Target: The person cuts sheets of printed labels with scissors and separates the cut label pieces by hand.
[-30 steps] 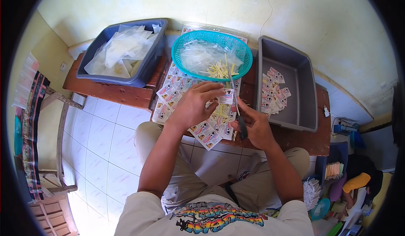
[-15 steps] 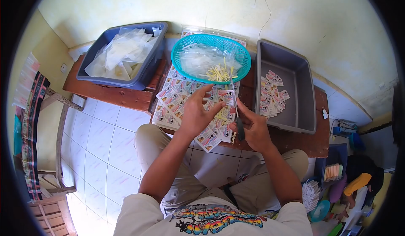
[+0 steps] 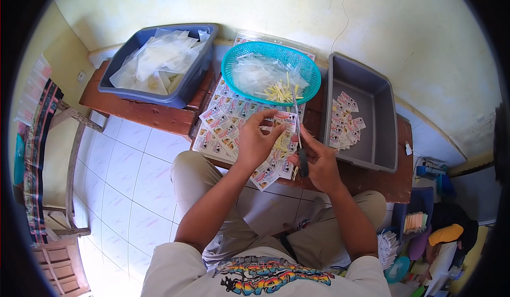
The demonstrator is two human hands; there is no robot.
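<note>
Scissors (image 3: pixel 303 162) with dark handles are in my right hand (image 3: pixel 322 164), their blades pointing away from me, along the right edge of a small printed label (image 3: pixel 286 118). My left hand (image 3: pixel 256 142) pinches that label at its left side, between thumb and fingers. Beneath both hands, printed label sheets (image 3: pixel 223 129) and thin pale yellow offcuts overlap on the bench. Just beyond the blades stands an oval teal basket (image 3: pixel 228 80) of clear plastic bags, with pale yellow strips (image 3: pixel 281 92) heaped at its near right side.
At the right, a grey tub (image 3: pixel 372 108) contains cut labels (image 3: pixel 345 127). A blue-grey tub (image 3: pixel 178 99) full of translucent plastic bags (image 3: pixel 159 58) stands at the left on the brown bench (image 3: pixel 143 112). Another person (image 3: pixel 446 236) is at the lower right.
My left fingers have come in closer to the label's left side. The scissors stay at its right edge. The whole view has shifted slightly.
</note>
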